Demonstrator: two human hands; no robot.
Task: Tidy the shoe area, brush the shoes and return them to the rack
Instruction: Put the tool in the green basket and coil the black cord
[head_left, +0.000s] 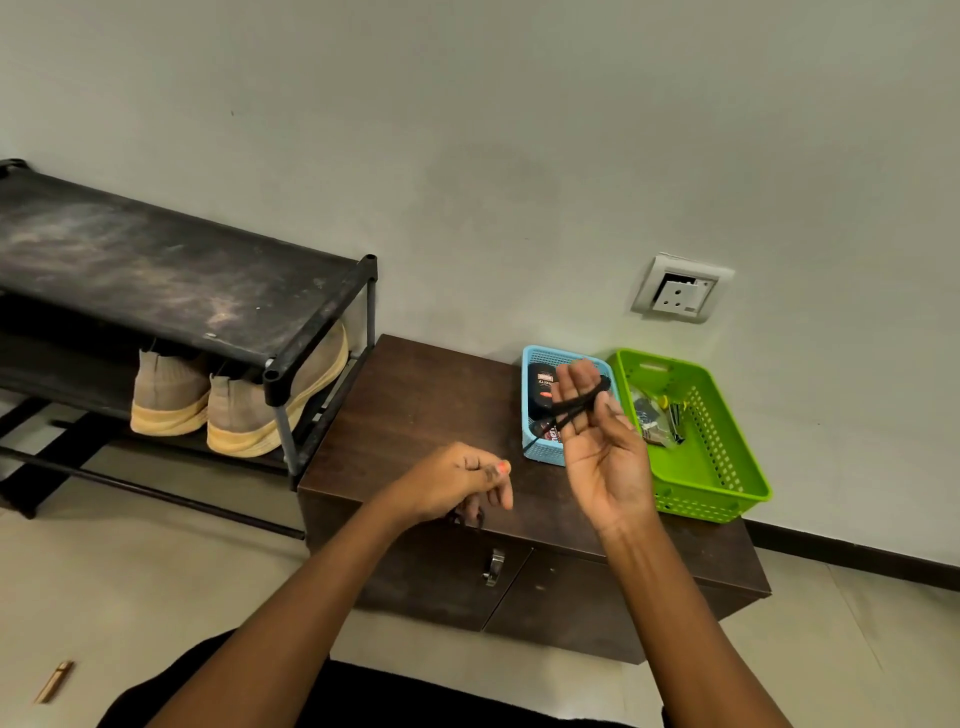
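A pair of beige knit shoes with yellowish soles stands heels-out on the second shelf of a black shoe rack at the left. My right hand is raised palm-up over a brown cabinet, with a black shoelace wound around its fingers. My left hand hovers over the cabinet's front edge, fingers curled on what looks like the dark end of the lace. The rack's top shelf is dusty.
A low brown cabinet stands right of the rack. On it sit a blue basket holding dark bottles and a green basket with small items. A wall socket is above. A wooden clip lies on the floor.
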